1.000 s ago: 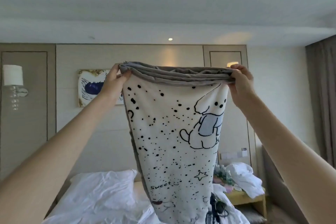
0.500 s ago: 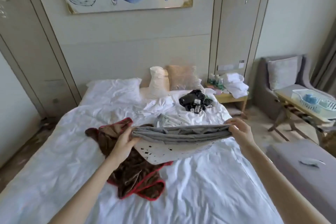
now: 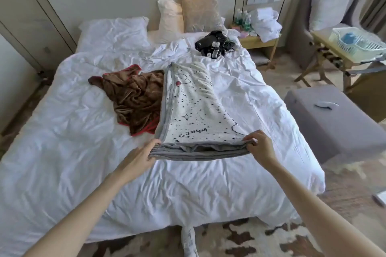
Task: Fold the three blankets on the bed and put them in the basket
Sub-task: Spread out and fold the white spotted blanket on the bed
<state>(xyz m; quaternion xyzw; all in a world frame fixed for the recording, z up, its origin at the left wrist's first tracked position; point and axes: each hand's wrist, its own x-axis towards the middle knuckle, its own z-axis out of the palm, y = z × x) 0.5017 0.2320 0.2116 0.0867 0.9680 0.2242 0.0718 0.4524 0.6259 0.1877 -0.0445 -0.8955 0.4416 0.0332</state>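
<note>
My left hand (image 3: 140,157) and right hand (image 3: 262,148) each gripped a near corner of the spotted blanket (image 3: 194,110), laid lengthwise on the bed (image 3: 73,131). Right of the bed, the white basket (image 3: 361,47) held a blue item (image 3: 348,37).

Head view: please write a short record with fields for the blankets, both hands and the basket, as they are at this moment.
printed blanket: folded into a long strip, far end on the bed, near end lifted
left hand: grips the near left corner
right hand: grips the near right corner
brown blanket: crumpled, unfolded, partly under the printed blanket's left edge
third blanket: cannot tell
basket: white, on the side table at right, no blanket inside
</note>
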